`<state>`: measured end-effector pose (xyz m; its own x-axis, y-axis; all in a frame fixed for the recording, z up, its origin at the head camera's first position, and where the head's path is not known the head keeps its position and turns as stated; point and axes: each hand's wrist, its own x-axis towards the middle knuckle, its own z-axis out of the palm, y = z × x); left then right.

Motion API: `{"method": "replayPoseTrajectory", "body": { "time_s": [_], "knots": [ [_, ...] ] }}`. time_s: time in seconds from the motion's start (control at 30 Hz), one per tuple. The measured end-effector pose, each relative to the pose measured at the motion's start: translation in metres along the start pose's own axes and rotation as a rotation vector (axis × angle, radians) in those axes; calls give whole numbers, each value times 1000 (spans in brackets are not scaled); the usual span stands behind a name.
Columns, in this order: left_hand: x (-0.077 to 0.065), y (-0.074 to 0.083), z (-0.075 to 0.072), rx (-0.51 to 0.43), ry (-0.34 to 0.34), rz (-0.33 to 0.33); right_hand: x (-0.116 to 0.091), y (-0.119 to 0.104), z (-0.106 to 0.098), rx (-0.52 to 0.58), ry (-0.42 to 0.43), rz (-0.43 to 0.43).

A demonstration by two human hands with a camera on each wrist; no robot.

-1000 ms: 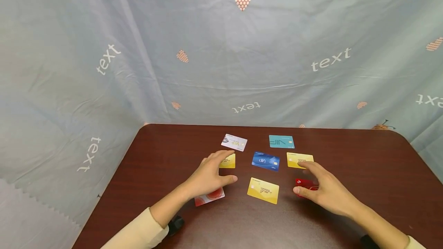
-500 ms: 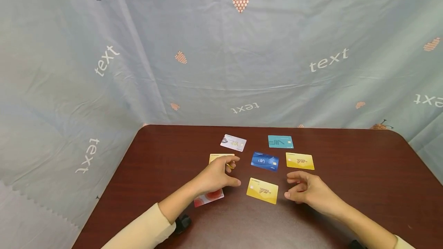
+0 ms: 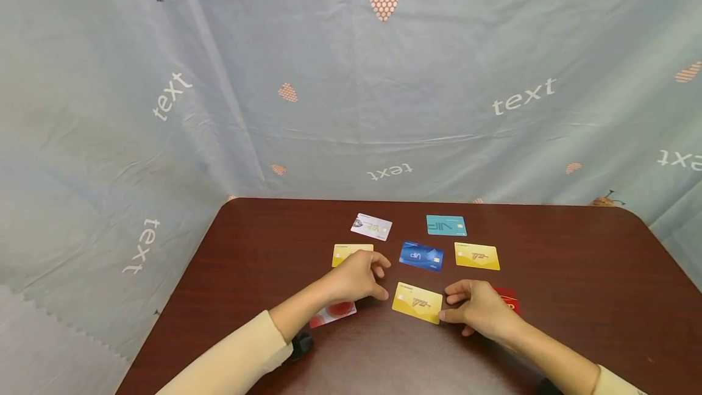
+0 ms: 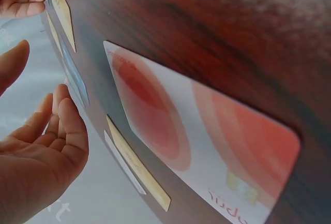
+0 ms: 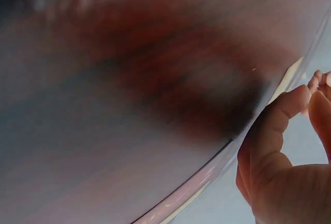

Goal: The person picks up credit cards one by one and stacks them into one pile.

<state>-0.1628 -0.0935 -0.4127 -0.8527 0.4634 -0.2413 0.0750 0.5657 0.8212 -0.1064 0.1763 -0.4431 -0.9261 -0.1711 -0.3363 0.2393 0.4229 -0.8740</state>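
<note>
In the head view a yellow card (image 3: 417,302) lies flat at the front middle of the table. My right hand (image 3: 476,308) is at its right edge, the thumb tip right at the near corner and the fingers loosely bent. Behind that hand a red card (image 3: 509,298) is partly covered. My left hand (image 3: 359,276) hovers left of the yellow card, fingers loosely curled with nothing held. Below its wrist lies a white card with red circles (image 3: 333,313), large in the left wrist view. Another yellow card (image 3: 351,250) sits just behind the left hand, partly hidden.
Farther back on the dark wooden table (image 3: 263,224) lie a white card (image 3: 371,227), a blue card (image 3: 421,256), a teal card (image 3: 446,225) and a third yellow card (image 3: 477,256). A grey patterned cloth (image 3: 329,108) hangs behind the table.
My right hand has moved left and nearer, from over the red card to the front yellow card's edge, its fingers bending. My left hand has drifted right, uncovering more of the yellow card behind it.
</note>
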Motion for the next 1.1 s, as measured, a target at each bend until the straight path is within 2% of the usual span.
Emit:
{"method": "replayPoseTrajectory", "body": {
  "time_s": [0.2,0.37,0.57,0.87,1.1],
  "knots": [
    [9,2,3,-60,-40,-62,4,0,2,-36,45,44],
    [18,2,9,-39,-75,-90,5,0,4,-59,57,38],
    [24,1,17,72,-79,-80,6,-1,7,-72,77,24],
    [24,7,22,256,-50,-57,10,-4,12,-258,135,-30],
    [22,10,24,317,-43,-62,9,-3,15,-308,150,-40]
  ]
}}
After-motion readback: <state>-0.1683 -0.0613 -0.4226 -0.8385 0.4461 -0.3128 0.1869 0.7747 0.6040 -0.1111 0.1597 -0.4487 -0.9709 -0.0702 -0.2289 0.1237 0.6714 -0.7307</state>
